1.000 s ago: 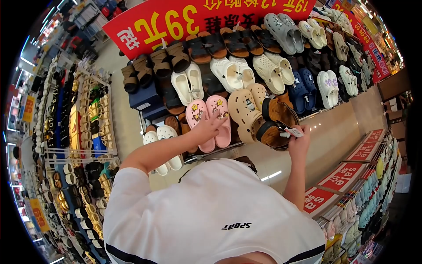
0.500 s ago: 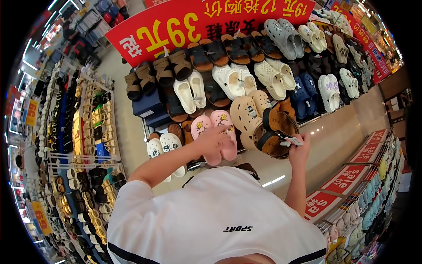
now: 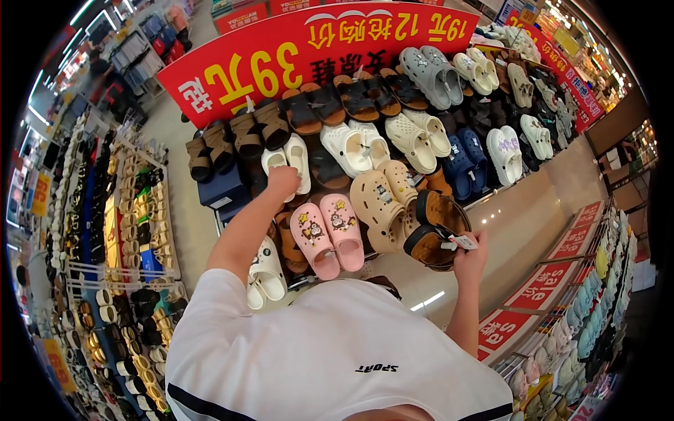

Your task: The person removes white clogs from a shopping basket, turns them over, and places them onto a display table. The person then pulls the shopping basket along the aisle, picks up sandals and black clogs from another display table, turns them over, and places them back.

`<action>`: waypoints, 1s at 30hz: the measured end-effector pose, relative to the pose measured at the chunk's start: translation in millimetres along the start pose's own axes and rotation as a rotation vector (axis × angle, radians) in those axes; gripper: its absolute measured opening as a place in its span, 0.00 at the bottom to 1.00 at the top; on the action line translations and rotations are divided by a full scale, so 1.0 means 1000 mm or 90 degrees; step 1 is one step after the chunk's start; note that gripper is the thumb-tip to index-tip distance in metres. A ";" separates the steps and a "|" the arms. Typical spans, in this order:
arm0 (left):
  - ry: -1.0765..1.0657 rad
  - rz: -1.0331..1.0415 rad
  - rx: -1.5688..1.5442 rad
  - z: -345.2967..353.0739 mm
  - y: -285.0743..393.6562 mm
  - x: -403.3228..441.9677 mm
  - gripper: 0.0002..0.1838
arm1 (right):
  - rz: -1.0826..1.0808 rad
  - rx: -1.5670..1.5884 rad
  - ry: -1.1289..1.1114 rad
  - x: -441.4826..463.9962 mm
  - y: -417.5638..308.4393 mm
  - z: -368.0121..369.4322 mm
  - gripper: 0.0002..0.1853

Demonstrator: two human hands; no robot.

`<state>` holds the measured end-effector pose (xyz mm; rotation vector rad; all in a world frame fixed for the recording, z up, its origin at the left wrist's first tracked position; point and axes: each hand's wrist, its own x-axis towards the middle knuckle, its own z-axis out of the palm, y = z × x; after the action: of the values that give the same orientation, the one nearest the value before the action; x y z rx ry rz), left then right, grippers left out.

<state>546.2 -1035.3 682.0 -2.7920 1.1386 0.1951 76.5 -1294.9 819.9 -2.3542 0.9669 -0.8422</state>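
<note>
My left hand (image 3: 283, 180) reaches over the table to a pair of white slip-on shoes (image 3: 298, 160), its fingers curled over the near end of the left one. My right hand (image 3: 471, 255) is closed at the near edge of brown-soled sandals with black straps (image 3: 437, 231), beside their white tag (image 3: 464, 242). Between my hands are pink clogs (image 3: 327, 235) with cartoon charms and beige clogs (image 3: 381, 203). White clogs (image 3: 267, 275) are below my left forearm, which partly covers them.
Rows of sandals and clogs fill the table, including navy clogs (image 3: 465, 163) and grey clogs (image 3: 432, 76). A red price sign (image 3: 309, 63) stands behind. Shoe racks (image 3: 133, 231) line the left; a shelf with red sale signs (image 3: 533, 288) stands at the right.
My left hand has moved from the pink clogs up and left to the white slip-on shoes. My right hand stays at the sandals. The view has shifted slightly.
</note>
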 end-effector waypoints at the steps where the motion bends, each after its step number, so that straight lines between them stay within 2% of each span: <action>1: 0.001 -0.004 -0.009 -0.006 -0.004 0.000 0.16 | 0.007 -0.005 -0.001 -0.001 0.002 -0.002 0.10; 5: -0.021 0.000 -0.044 -0.049 -0.027 -0.015 0.16 | 0.018 -0.011 -0.019 0.002 0.000 -0.006 0.10; 8: -0.005 0.093 -0.097 -0.070 -0.046 -0.027 0.17 | -0.026 -0.063 -0.032 0.010 0.001 -0.012 0.10; 11: -0.019 0.095 -0.215 -0.090 -0.057 -0.049 0.20 | -0.016 -0.054 -0.112 0.030 -0.005 -0.013 0.12; 12: -0.023 0.081 -0.238 -0.095 -0.060 -0.057 0.20 | -0.008 -0.054 -0.155 0.039 -0.009 -0.014 0.13; 13: -0.027 0.065 -0.261 -0.099 -0.064 -0.068 0.20 | -0.071 -0.020 -0.148 0.049 -0.006 -0.009 0.13; 16: -0.058 0.017 -0.315 -0.120 -0.069 -0.099 0.20 | -0.116 -0.068 -0.238 0.085 -0.008 0.003 0.16; 18: -0.076 -0.016 -0.376 -0.124 -0.075 -0.123 0.19 | -0.003 -0.134 -0.468 0.118 -0.040 -0.001 0.22; 19: -0.075 -0.033 -0.422 -0.125 -0.079 -0.135 0.18 | -0.012 -0.117 -0.516 0.127 -0.052 0.001 0.24; 23: -0.081 -0.142 -0.526 -0.146 -0.089 -0.192 0.16 | -0.083 -0.188 -0.607 0.156 -0.087 0.035 0.24; 25: -0.018 -0.199 -0.565 -0.157 -0.085 -0.231 0.13 | -0.139 -0.216 -0.625 0.165 -0.109 0.057 0.23; 30: 0.028 -0.257 -0.731 -0.161 -0.090 -0.323 0.12 | -0.235 -0.262 -0.703 0.189 -0.166 0.122 0.23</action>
<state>392.3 -775.7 899.0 -3.9050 0.4547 1.0198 343.2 -1305.2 902.6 -2.7592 0.2282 0.6364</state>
